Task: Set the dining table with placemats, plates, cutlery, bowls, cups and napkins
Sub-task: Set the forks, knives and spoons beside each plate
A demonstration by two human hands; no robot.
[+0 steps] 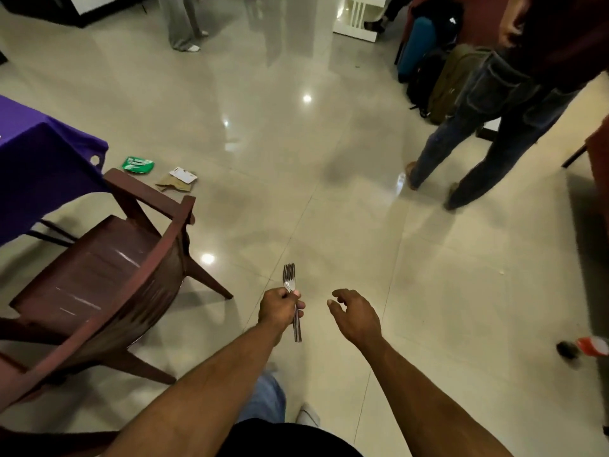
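Note:
My left hand (280,308) is closed around a bundle of steel forks (290,282), tines pointing away from me and handles sticking out below the fist. My right hand (354,315) hovers just to the right of it, empty, fingers loosely spread and curled. Both hands are over the shiny tiled floor, in front of my body. A corner of the dining table under a purple cloth (36,153) shows at the far left, well away from both hands. No plates, bowls, cups or napkins are visible.
A dark wooden armchair (108,272) stands at the left between me and the table. A green packet (137,164) and cardboard scraps (178,181) lie on the floor. A person in jeans (478,133) stands at the right near bags (438,77). A bottle (590,346) lies at far right.

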